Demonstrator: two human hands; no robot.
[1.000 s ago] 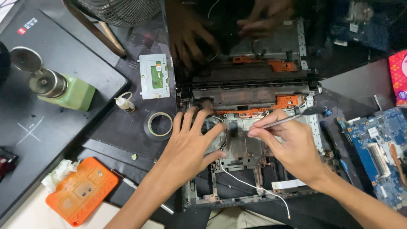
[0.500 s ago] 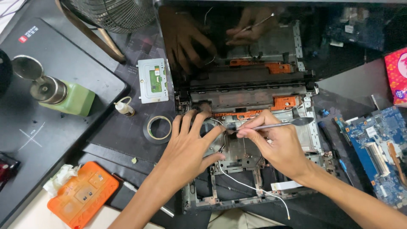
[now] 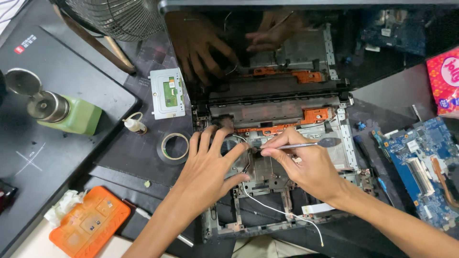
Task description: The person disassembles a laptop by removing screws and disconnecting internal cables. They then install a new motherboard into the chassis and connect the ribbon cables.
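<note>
While left hand lies open-fingered on laptop chassis, right hand pinches metal spudger at chassis centre; step: prying internals. Next likely needs steady tip near white antenna wire.

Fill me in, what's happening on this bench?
A person is working inside an opened laptop shell lying on a dark mat. The left hand rests spread over the fan area, fingertips on the parts there. The right hand pinches a thin metal tool, its tip pointed toward the left fingers. A white wire trails out of the shell. The blue circuit board lies off to the right; a roll of tape, a small touchpad board and an orange case sit to the left.
</note>
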